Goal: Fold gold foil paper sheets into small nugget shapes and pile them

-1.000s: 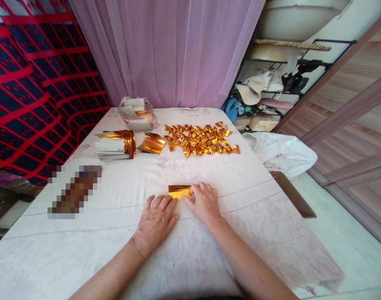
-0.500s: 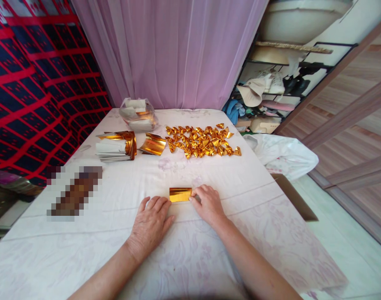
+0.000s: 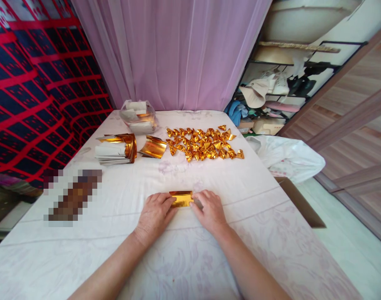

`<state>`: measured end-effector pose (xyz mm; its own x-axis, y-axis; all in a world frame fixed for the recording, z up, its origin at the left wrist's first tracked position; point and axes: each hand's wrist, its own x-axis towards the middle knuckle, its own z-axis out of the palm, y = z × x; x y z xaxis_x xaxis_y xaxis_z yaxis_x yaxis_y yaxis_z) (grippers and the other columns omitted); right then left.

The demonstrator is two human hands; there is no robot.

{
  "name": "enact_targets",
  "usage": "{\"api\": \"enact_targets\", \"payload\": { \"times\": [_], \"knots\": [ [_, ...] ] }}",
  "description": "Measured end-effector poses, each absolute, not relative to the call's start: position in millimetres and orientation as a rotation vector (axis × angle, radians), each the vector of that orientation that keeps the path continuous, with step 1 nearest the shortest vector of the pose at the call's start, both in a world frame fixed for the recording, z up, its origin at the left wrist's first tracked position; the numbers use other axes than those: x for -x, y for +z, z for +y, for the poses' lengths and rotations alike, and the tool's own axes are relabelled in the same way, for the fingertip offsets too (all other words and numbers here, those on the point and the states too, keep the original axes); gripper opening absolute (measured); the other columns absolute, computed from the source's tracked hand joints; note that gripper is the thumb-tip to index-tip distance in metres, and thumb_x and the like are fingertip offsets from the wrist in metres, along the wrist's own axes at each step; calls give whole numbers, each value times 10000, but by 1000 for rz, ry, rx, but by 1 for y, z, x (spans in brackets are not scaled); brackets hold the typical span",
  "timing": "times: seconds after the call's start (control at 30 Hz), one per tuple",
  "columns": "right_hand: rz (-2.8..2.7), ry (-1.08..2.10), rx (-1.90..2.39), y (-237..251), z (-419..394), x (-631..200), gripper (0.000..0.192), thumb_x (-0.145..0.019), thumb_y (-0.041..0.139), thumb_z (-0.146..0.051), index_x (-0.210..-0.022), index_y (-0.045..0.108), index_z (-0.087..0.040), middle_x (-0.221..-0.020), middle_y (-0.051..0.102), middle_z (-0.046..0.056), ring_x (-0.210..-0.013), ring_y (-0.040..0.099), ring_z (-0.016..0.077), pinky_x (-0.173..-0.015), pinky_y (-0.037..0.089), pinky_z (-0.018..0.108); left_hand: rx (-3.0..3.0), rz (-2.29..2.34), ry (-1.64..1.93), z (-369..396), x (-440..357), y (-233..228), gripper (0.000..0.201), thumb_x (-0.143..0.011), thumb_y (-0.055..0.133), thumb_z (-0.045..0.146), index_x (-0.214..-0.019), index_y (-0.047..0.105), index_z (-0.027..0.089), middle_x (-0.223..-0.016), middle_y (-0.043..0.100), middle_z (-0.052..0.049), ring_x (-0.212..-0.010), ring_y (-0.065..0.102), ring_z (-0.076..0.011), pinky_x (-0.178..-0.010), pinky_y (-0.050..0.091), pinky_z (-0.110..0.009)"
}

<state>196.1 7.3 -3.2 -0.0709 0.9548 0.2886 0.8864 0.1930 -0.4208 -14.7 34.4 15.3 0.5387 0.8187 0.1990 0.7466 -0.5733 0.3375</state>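
Note:
Between my hands on the cloth-covered table (image 3: 124,183) lies a small gold foil paper (image 3: 182,199), folded to an oblong. My left hand (image 3: 157,211) pinches its left end, thumb below and fingers curled at the edge. At the right end, my right hand (image 3: 210,209) grips it in the same way between thumb and fingertips. Farther back is a spread of folded gold foil pieces (image 3: 205,143). Left of them lie a few flat gold foil sheets (image 3: 154,146) and a thicker stack of foil sheets (image 3: 112,153) with pale backs.
A clear plastic bag (image 3: 138,116) of more sheets stands at the back left. A pixelated patch (image 3: 73,198) covers something on the left. Beyond the table's right edge are a white bag (image 3: 293,156), a cardboard piece (image 3: 302,202) and a shelf rack (image 3: 271,98). A purple curtain (image 3: 178,54) hangs behind.
My left hand has moved right and up and now grips the foil paper's left end with its thumb. My right hand keeps hold of the other end. The view has shifted slightly.

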Motion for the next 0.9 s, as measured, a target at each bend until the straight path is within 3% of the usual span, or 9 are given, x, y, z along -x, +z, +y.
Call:
{"api": "enact_targets", "payload": {
  "times": [0.1, 0.27, 0.47, 0.67, 0.73, 0.8, 0.9],
  "knots": [
    [-1967, 192, 1673, -4, 7, -198, 150, -810, 659, -266, -957, 653, -233, -929, 656, 40, -910, 574, 225, -785, 365, 344, -2485, 1356, 513, 35, 14, 14, 205, -854, 619, 279, -1047, 658, 219, -1082, 662, -65, -1012, 585, -252, -875, 439, -407],
    [-1915, 238, 1493, -4, 7, -201, 41, -805, 635, -190, -803, 642, -230, -898, 653, 21, -892, 594, 195, -786, 395, 333, -2394, 1348, 622, 35, 13, 15, 48, -850, 589, 221, -873, 631, 213, -986, 683, -46, -943, 599, -225, -847, 434, -384],
    [-1815, 212, 1249, 11, 10, -197, 66, -884, 527, -205, -884, 589, -228, -994, 682, 44, -1010, 604, 202, -895, 443, 369, -2328, 1234, 856, 40, 17, 17, 93, -880, 570, 278, -943, 619, 230, -1091, 699, -49, -1070, 590, -239, -914, 420, -407],
    [-1731, 138, 1268, 30, 16, -193, 73, -875, 539, -259, -841, 593, -223, -1234, 612, 108, -1166, 552, 246, -984, 432, 421, -2042, 1255, 918, 49, 17, 30, 147, -890, 500, 354, -874, 565, 223, -810, 677, -14, -790, 630, -182, -753, 459, -313],
    [-1699, 237, 1294, 33, 18, -192, 75, -883, 528, -268, -850, 580, -226, -1125, 664, 91, -1060, 615, 220, -927, 472, 373, -1811, 1218, 898, 52, 13, 31, 180, -886, 494, 402, -862, 516, 224, -718, 634, 18, -688, 613, -155, -653, 449, -267],
    [-1646, 405, 1334, 31, 20, -191, 87, -893, 513, -281, -941, 562, -229, -877, 694, 34, -812, 662, 168, -768, 513, 285, -1567, 1130, 896, 55, 8, 29, 241, -866, 504, 466, -850, 466, 229, -637, 586, 50, -595, 579, -134, -573, 428, -235],
    [-1575, 603, 1410, 21, 24, -188, 272, -884, 496, -299, -1139, 503, -206, -625, 593, -54, -538, 575, 123, -544, 454, 215, -1388, 1090, 887, 57, 2, 21, 296, -826, 547, 501, -904, 462, 228, -630, 592, 64, -571, 571, -122, -549, 421, -218]
  ]
}}
